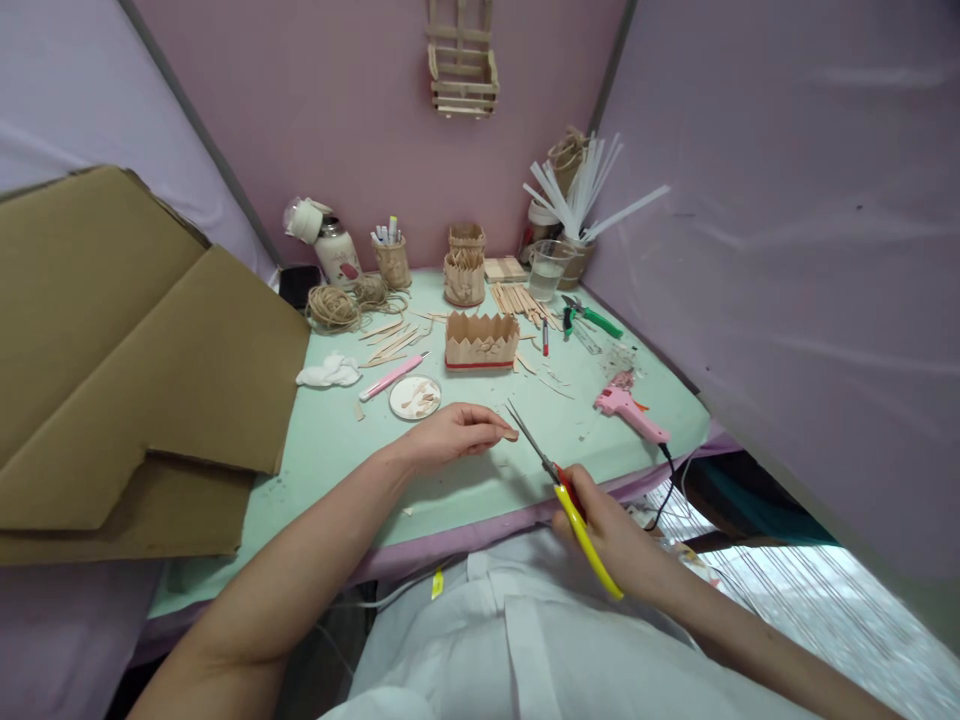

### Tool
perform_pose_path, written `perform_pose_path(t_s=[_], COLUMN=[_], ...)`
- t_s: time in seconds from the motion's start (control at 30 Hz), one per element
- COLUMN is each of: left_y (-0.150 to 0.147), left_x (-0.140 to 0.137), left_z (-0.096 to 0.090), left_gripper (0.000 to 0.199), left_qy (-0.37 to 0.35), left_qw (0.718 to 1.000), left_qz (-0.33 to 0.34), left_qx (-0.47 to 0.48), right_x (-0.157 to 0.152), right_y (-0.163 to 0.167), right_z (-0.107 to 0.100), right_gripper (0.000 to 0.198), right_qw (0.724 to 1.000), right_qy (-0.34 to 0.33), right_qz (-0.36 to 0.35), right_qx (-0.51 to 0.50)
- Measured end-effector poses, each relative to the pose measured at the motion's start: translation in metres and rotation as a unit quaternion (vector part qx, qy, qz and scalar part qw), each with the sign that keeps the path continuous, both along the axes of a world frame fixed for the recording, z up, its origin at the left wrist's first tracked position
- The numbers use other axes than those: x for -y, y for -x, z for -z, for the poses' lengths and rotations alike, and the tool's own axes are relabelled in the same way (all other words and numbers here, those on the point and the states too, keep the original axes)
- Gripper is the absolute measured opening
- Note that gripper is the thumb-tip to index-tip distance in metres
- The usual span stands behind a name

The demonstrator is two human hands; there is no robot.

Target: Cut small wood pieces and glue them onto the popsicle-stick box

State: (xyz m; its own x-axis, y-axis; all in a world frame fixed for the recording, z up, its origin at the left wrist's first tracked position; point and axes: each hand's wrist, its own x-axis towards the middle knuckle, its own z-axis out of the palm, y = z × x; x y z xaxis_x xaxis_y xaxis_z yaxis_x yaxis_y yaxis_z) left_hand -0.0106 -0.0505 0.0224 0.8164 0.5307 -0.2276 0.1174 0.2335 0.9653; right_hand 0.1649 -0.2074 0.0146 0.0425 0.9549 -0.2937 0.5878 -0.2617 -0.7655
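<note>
My left hand (461,437) is over the front of the table, its thumb and fingers pinched on a small brown wooden piece (512,435) that mostly hides behind the fingertips. To its right, my right hand (600,525) grips scissors (581,540) with yellow and red handles. Their narrow blades look slightly apart and point up and left, close to the left fingertips without visibly touching them. Beyond the hands stands a small wooden box (481,345) with a zigzag top edge and a red band at its base. A round white dish (415,398) with little wooden bits lies near my left wrist.
A pink glue gun (630,412) with a cord, green-handled cutters (600,318) and a pink craft knife (394,377) lie on the table. Thin wooden sticks (525,300), twine (334,308) and a cup of water (550,268) are farther back. Large cardboard (150,370) covers the left side.
</note>
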Motion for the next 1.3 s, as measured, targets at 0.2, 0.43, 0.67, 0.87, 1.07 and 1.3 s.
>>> perform_pose_path(t_s=[0.2,0.43,0.67,0.87,1.07,1.3], left_y=[-0.003,-0.004,-0.004,-0.004,-0.006,-0.007], left_x=[0.003,0.004,0.005,0.002,0.003,0.006], left_z=[-0.001,0.004,0.004,0.008,0.009,0.007], left_gripper=[0.039,0.034,0.035,0.037,0.035,0.032], left_qy=[0.057,0.029,-0.039,-0.022,-0.033,-0.059], left_qw=[0.996,0.998,0.997,0.997,0.996,0.995], left_qz=[-0.070,-0.060,-0.062,-0.078,-0.081,-0.071], left_qx=[-0.007,0.013,0.006,0.009,-0.015,-0.026], right_x=[-0.004,-0.009,-0.010,-0.008,-0.010,-0.012], right_y=[0.000,0.010,0.008,0.007,0.008,0.009], right_z=[0.004,-0.007,-0.008,-0.002,-0.002,-0.004], right_gripper=[0.021,0.018,0.020,0.021,0.022,0.021], right_qw=[1.000,0.999,0.996,0.998,0.998,0.998], right_qy=[-0.005,-0.004,-0.008,-0.015,-0.006,-0.003], right_qz=[-0.001,-0.013,-0.023,-0.021,-0.016,-0.022], right_qx=[0.005,-0.049,-0.090,-0.063,-0.054,-0.052])
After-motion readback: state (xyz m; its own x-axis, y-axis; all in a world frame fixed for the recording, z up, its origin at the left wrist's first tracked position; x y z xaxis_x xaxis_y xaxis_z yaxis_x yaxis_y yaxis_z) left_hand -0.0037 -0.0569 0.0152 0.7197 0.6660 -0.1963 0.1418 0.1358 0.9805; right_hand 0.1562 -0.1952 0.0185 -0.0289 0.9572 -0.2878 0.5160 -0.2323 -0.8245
